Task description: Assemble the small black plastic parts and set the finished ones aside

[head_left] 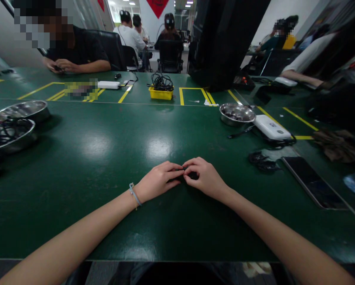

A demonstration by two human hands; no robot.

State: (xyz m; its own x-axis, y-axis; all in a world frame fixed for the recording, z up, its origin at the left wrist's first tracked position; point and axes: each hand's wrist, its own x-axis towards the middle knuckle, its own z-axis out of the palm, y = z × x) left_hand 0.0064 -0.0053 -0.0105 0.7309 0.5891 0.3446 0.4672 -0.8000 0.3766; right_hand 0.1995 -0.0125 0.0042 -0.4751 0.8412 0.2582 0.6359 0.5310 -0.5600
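Note:
My left hand (158, 180), with a pale blue band (134, 194) on its wrist, is low over the green table (106, 225). Its fingers reach toward the right and come together near their tips. Opposite it, my right hand (205, 178) has thumb and forefinger curled into a ring. The fingertips of both hands meet, and a small dark spot shows between them; whatever they pinch is too small and hidden to name.
Steel bowls, one with black cables (8, 132), stand at the left. Another steel bowl (237, 114) with small dark parts, a white power bank (272, 127), black cable bundles (263, 161) and a phone (314, 182) lie right. A yellow tray (161, 93) holds cables. People sit around.

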